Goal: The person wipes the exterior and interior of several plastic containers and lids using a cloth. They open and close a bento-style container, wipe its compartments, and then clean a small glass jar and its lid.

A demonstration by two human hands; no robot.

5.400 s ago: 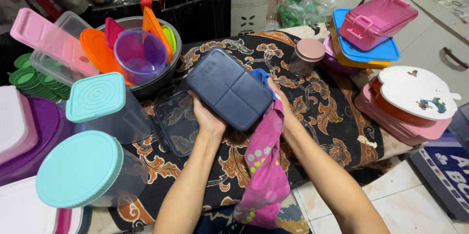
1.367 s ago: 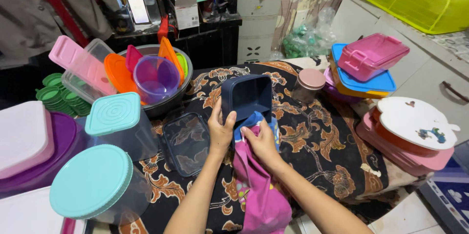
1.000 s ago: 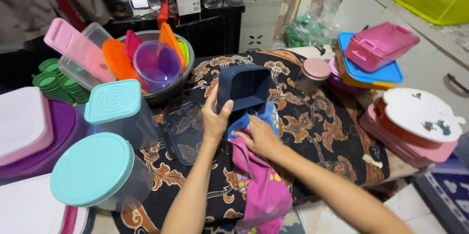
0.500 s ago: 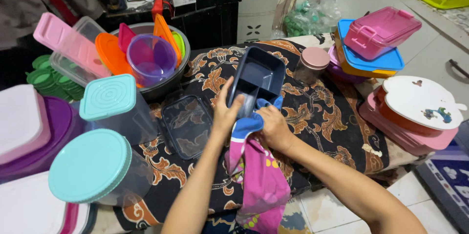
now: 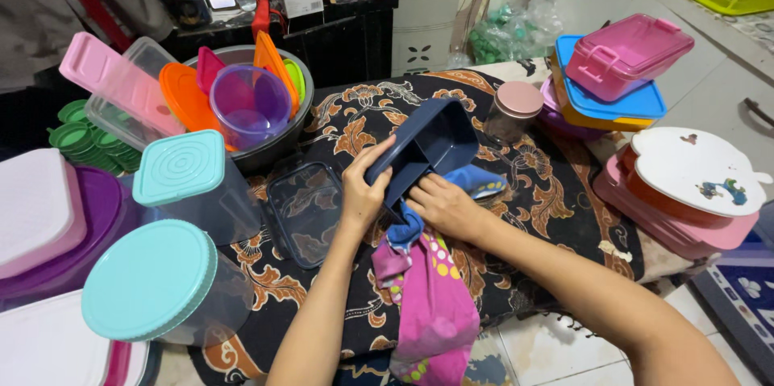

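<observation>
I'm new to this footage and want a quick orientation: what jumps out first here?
At centre, the left hand tilts a dark blue divided container while the right hand presses a pink and blue cloth into it, above a black patterned cloth covering the table. Around it are bright plastics: two teal-lidded jars on the left, and a pink lunchbox stacked at upper right.

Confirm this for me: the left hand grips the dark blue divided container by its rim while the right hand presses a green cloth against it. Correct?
Not quite. The head view shows the left hand gripping the dark blue divided container by its rim, and the right hand pressing a cloth against it, but the cloth is pink with a blue part, not green.
</observation>
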